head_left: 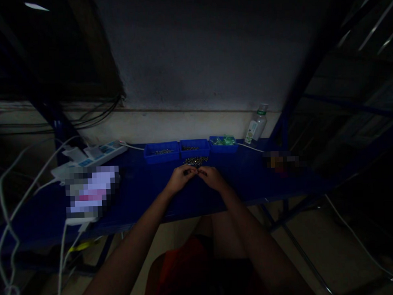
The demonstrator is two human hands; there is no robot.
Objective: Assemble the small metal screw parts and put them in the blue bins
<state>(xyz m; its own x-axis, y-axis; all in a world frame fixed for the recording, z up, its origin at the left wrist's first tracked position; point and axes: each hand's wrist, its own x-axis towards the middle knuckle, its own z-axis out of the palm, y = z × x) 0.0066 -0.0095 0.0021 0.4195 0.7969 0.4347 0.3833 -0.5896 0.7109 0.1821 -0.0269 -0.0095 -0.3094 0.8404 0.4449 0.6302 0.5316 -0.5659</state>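
Observation:
My left hand (181, 178) and my right hand (211, 176) meet over the blue table (139, 184), fingertips pinched together. What they hold between them is too small and dark to name. Just beyond my fingers lies a pile of small shiny metal pieces (196, 161). Behind it three blue bins stand in a row. The left bin (161, 158) and the middle bin (195, 154) contain small metal parts, while the right bin (224, 149) holds green-tinted clear plastic (224, 140).
A clear bottle (256, 127) leans near the wall at the back right. To the left are a white power strip (90, 160) with plugs, loose white cables (7, 214) and a blurred-out device (94, 192). Another blurred item (281, 161) lies on the right.

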